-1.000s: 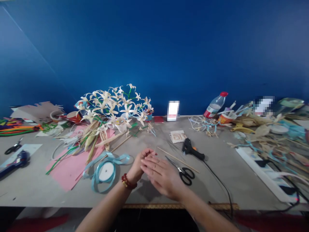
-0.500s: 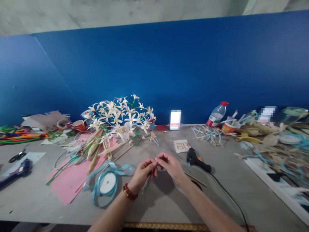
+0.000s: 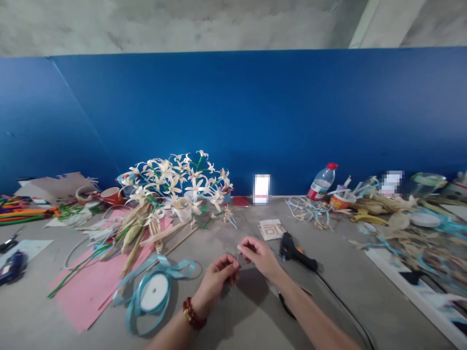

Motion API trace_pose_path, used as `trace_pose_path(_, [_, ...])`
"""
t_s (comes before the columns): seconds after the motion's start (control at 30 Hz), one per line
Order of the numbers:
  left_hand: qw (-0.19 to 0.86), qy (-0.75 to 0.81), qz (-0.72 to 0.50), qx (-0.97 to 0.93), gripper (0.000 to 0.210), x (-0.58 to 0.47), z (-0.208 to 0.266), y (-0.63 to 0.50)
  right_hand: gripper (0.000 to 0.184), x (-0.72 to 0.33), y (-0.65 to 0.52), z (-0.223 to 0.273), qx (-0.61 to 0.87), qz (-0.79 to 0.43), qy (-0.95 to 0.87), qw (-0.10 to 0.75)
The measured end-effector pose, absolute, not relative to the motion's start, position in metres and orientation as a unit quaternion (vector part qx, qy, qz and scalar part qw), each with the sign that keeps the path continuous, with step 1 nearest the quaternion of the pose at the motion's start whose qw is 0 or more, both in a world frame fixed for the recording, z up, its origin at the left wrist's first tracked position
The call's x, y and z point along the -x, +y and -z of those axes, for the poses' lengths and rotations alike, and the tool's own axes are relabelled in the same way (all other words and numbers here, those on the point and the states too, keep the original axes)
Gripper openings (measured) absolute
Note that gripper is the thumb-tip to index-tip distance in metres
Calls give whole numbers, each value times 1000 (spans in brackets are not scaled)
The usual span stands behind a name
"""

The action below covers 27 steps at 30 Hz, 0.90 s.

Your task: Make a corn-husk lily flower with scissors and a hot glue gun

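A thin pale strand runs between my two hands above the table. My left hand, with a beaded bracelet at the wrist, pinches the strand's lower end. The upper end sits between the thumb and fingers of my right hand. What the strand is made of is too small to tell. To the right of my right hand lies a black glue gun with its cord. A spool of light blue ribbon lies left of my left hand, partly unwound. A dark object, partly hidden, shows under my right forearm.
White artificial flowers stand in cups at the back left, behind pink paper and dried husks. A plastic bottle, an orange cup and a heap of husks and cords occupy the right. A patterned square lies ahead.
My hands have drawn slightly apart, the right now higher than the left, and the strand shows between them. The view has tilted upward and shifted a little.
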State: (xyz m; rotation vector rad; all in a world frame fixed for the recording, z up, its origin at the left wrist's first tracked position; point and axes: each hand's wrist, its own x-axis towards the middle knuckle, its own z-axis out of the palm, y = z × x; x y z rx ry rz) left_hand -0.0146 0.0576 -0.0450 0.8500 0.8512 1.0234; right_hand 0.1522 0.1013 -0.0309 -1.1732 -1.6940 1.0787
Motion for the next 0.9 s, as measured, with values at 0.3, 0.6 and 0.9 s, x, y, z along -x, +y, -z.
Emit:
trace_pose_path(0.3, [697,371,-496,-361,37,13,44,55,12,-151,180,32,571,-243,-745,247])
trace_pose_path(0.6, [703,353,-508,-351,36,11,48,56,29,-126,212,51,608,-213,-744,179])
trace_pose_path(0.9, [696,336,-535,-341,30,13,58,63,28,-148,209,55,595,-298,-728,166])
